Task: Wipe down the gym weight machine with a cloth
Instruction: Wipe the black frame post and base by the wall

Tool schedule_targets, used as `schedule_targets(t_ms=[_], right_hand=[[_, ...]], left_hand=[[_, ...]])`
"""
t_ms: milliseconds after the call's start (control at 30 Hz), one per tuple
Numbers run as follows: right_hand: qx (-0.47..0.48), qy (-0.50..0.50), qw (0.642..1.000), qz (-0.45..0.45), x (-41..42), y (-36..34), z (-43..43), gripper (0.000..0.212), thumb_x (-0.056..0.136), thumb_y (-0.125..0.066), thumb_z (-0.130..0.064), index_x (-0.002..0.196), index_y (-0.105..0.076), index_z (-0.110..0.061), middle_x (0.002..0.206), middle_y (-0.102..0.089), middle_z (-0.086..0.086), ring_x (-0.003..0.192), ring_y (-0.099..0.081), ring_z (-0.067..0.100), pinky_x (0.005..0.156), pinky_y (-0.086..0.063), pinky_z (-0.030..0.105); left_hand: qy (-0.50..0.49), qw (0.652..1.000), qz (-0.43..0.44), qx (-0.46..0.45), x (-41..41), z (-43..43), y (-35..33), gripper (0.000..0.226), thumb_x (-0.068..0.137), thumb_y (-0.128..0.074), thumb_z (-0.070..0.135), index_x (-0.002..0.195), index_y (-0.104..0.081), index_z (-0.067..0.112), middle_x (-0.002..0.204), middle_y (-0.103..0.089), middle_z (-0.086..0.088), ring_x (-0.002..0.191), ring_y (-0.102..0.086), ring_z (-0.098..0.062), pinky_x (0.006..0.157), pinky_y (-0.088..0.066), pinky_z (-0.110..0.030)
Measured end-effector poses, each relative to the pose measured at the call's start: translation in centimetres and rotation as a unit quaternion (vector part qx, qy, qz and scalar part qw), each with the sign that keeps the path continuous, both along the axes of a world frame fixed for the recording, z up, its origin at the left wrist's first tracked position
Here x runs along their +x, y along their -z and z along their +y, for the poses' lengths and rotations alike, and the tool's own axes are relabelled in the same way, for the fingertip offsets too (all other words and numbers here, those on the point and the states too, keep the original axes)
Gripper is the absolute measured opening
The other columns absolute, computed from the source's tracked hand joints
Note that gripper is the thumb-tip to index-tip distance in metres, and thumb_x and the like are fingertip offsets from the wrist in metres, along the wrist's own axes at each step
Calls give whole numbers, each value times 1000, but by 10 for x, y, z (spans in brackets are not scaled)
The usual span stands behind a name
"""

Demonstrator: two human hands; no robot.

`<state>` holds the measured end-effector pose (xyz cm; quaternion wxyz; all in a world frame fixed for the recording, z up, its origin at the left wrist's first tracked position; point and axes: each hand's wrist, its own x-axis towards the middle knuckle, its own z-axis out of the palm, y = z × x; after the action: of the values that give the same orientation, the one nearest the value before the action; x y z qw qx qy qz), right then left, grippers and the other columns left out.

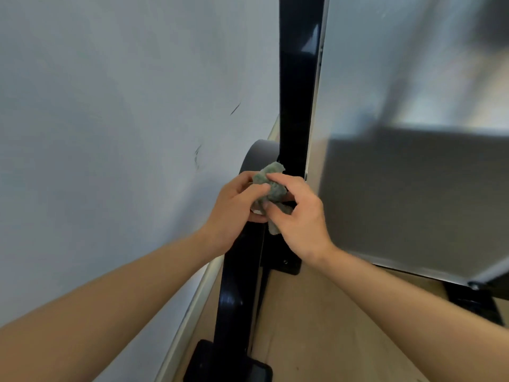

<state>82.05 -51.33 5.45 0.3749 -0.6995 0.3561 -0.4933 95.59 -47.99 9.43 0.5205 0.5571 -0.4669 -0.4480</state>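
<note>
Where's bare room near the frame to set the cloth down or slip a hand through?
Free: light wooden floor between the curved black frame bar and the lower edge of the grey panel. Tight: the strip between that bar and the white wall. Crowded: the black upright post, where left hand and right hand both pinch the crumpled green cloth.

The left hand [237, 205] and the right hand [300, 219] both pinch a crumpled green cloth [271, 180] in front of the black upright post [296, 92]. Under them a curved black bar [234, 285] goes down to the wooden floor [316, 326], beside a pale wall [110, 106].
</note>
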Motion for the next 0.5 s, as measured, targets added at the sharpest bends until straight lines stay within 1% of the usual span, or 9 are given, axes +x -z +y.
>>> schedule_targets(t_ms=[100, 167, 200, 267, 333, 400, 433, 467, 500], right_hand=[[-37, 60, 997, 34, -9, -10, -14, 37, 86, -75, -4, 121, -69, -15, 114, -66, -4, 105, -62, 3, 92, -54, 27], [-98, 108, 988, 51, -15, -19, -23, 36, 85, -76, -5, 119, -70, -13, 116, -61, -4, 106, -57, -4, 93, -52, 24], [-134, 130, 981, 55, -18, -24, -27, 36, 84, -76, -4, 119, -70, -11, 118, -56, -4, 107, -52, -9, 95, -49, 19], [-202, 167, 963, 69, -21, -34, -36, 37, 84, -76, -3, 120, -69, -9, 121, -49, 3, 106, -46, -13, 96, -43, 9], [-248, 188, 946, 86, -20, -41, -44, 38, 85, -74, -2, 122, -69, -8, 122, -50, 10, 100, -47, -5, 93, -46, 13], [-275, 197, 935, 107, -18, -45, -53, 39, 86, -72, -4, 124, -68, -10, 121, -54, 11, 99, -54, 11, 90, -51, 24], [-292, 198, 928, 121, -16, -46, -57, 40, 86, -71, -5, 126, -68, -11, 120, -56, 11, 100, -57, 17, 88, -52, 28], [-313, 197, 919, 137, -15, -45, -60, 41, 87, -70, -5, 127, -67, -12, 118, -58, 11, 101, -58, 21, 87, -53, 31], [-339, 194, 908, 154, -15, -44, -63, 41, 88, -68, -5, 128, -67, -12, 117, -60, 11, 102, -59, 24, 86, -53, 32]], left_hand=[[-22, 998, -60, -13, 5, -5, 2, 21, 96, -48, 16, 106, -66, 18, 98, -74, -1, 82, -73, -22, 72, -59, -39], [-44, 985, -163, -40, 15, -7, 13, 28, 83, -52, 26, 107, -67, 26, 102, -73, 10, 88, -71, -14, 81, -58, -37], [-49, 967, -242, -57, 21, -8, 20, 32, 79, -55, 30, 109, -66, 31, 107, -71, 15, 95, -67, -8, 85, -58, -35], [-39, 905, -413, -96, 30, -9, 36, 47, 77, -61, 40, 123, -61, 35, 126, -62, 19, 115, -57, -7, 95, -53, -36], [-18, 841, -525, -132, 36, -12, 49, 68, 77, -64, 53, 140, -52, 31, 149, -48, 11, 134, -45, -15, 102, -46, -39], [9, 788, -597, -150, 39, -14, 62, 85, 77, -59, 65, 150, -42, 26, 161, -34, 2, 147, -33, -22, 109, -41, -44], [21, 771, -618, -150, 41, -15, 69, 90, 77, -57, 68, 154, -37, 25, 164, -28, 0, 151, -26, -24, 114, -39, -47], [30, 764, -627, -149, 42, -16, 75, 93, 78, -57, 69, 156, -33, 24, 166, -23, -1, 154, -19, -23, 116, -37, -48], [35, 765, -626, -149, 43, -16, 81, 95, 79, -58, 68, 158, -29, 23, 168, -19, -1, 156, -12, -22, 119, -34, -48]])
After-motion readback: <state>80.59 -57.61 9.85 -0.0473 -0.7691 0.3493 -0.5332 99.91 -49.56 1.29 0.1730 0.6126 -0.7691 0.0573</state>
